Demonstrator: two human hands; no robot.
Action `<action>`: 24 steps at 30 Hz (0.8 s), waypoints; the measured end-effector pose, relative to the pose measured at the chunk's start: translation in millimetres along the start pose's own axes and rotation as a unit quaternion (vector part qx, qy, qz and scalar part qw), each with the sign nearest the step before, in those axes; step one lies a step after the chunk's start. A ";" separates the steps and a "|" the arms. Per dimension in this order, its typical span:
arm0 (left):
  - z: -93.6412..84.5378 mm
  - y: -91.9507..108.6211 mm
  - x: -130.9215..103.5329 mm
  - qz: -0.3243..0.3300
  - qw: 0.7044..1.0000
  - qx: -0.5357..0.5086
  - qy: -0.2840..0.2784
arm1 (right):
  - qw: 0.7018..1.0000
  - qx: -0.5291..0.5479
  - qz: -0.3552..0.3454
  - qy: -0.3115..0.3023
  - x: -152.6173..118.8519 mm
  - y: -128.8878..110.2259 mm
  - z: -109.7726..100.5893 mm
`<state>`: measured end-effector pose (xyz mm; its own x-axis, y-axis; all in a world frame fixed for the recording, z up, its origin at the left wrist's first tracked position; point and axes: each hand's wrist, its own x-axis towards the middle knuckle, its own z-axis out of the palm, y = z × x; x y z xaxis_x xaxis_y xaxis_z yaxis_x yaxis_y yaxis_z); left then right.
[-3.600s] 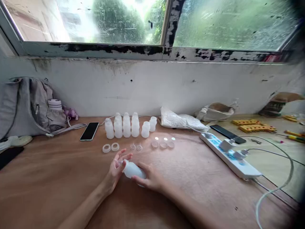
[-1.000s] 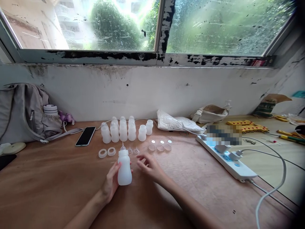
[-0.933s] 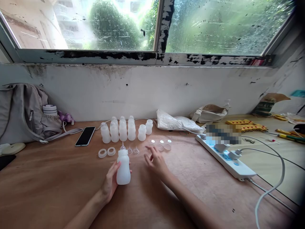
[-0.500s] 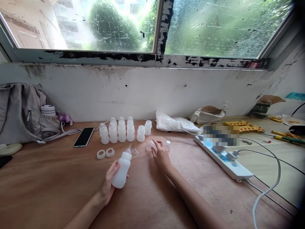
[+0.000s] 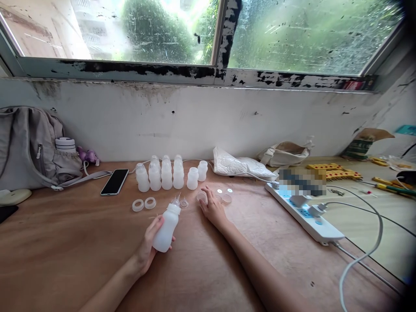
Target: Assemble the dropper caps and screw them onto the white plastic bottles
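My left hand (image 5: 147,247) is wrapped round a frosted white baby bottle (image 5: 166,229), tilted a little to the right. A clear teat (image 5: 176,200) shows just past its neck; whether it touches the bottle I cannot tell. Another clear teat (image 5: 183,203) lies to its right. With fingers apart, my right hand (image 5: 213,209) reaches over a clear round cap (image 5: 201,197), its fingertips at or just above the cap. Right of that hand lie another clear cap (image 5: 226,198) and two small white discs (image 5: 230,190). Two white collar rings (image 5: 138,205) lie left of the bottle.
Several frosted bottles (image 5: 167,175) stand in a row near the wall, with two shorter bottles (image 5: 192,178) beside them. A phone (image 5: 114,182) and a grey backpack (image 5: 29,151) are at left. A power strip (image 5: 312,221) with cables lies at right; a white packet (image 5: 240,167) is behind.
My right hand has shifted slightly left over the caps, uncovering a cap and a white disc beside it. My left hand still holds the bottle in nearly the same place.
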<state>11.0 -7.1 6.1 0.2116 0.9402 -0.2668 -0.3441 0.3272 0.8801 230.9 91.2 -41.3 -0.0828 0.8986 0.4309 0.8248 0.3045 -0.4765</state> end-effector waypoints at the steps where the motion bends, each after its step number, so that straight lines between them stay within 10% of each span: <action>1: 0.1 0.3 -0.2 0.002 1.000 0.001 -0.003 | 1.000 0.017 0.001 0.009 0.5 1.0 0.5; 7: 1.2 0.0 0.0 0.015 0.999 0.029 -0.008 | 0.977 0.192 0.077 0.058 1.6 -4.4 -7.8; 15: -3.3 0.1 1.4 0.085 0.987 0.137 0.026 | 0.816 0.548 0.183 0.022 -8.6 -38.0 -24.1; 24: -4.8 2.1 4.0 0.106 0.976 0.174 0.074 | 0.791 0.587 0.157 -0.071 -24.6 -61.2 -22.6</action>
<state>6.7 -2.2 4.9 0.0265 0.9952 -0.0947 -0.0287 0.0954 0.9950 195.1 43.4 -5.4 -0.1081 0.9891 0.0995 -0.2639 0.0680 -0.9621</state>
